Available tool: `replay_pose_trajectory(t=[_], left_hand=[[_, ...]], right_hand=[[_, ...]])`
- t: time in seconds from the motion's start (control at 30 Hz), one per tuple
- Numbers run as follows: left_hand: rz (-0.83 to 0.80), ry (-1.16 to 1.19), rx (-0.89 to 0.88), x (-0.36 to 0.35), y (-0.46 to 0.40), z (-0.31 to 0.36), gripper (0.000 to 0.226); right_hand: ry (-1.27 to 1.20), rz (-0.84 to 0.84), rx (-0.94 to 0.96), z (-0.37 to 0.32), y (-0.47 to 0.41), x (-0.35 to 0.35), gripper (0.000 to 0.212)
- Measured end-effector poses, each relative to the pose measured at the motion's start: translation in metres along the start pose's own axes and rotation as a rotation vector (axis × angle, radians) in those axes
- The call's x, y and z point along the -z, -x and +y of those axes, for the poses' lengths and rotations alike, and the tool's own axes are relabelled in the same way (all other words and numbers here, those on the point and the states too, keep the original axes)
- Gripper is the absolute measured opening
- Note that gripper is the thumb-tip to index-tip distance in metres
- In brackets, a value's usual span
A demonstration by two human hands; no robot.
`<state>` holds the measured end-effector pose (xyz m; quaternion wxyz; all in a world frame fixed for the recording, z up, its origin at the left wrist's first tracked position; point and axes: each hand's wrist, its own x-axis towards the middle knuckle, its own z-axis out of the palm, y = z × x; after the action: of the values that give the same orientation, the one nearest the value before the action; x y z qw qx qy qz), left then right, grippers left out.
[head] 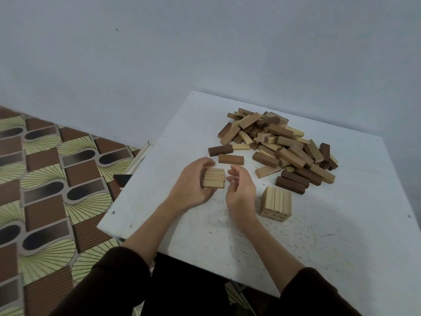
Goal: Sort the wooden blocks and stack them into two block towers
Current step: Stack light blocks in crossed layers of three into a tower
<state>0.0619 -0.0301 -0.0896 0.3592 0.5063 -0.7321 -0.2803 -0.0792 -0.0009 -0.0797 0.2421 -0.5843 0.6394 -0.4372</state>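
A: Head view, left to right. Your left hand [193,179] at mid-frame has its fingers curled around a bundle of light blocks [214,178], gripping it from the left side. Long axes run left-right across the frame.

B: And the right?

A: Your right hand [240,185] sits just beside the bundle's right ends, fingers loosely curled, holding nothing. Can't tell if a fingertip touches.

B: Where does the bundle go?

A: My guess: the light tower [276,203], lower right of your right hand. Its top blocks run toward you, so the bundle already lies crosswise to them. Right hand is nearer.

B: Rest?

A: Loose dark block [231,159] just above the bundle; mixed pile [282,144] upper right on the white table [330,236].
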Motion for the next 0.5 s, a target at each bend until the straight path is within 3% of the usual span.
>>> replay_pose_trajectory(t=[0.5], left_hand=[[0.002,0.044,0.049,-0.0031,-0.0015,-0.0022,0.07]], right_hand=[[0.032,-0.05,-0.059,0.0004,-0.0029,0.0013,0.038]])
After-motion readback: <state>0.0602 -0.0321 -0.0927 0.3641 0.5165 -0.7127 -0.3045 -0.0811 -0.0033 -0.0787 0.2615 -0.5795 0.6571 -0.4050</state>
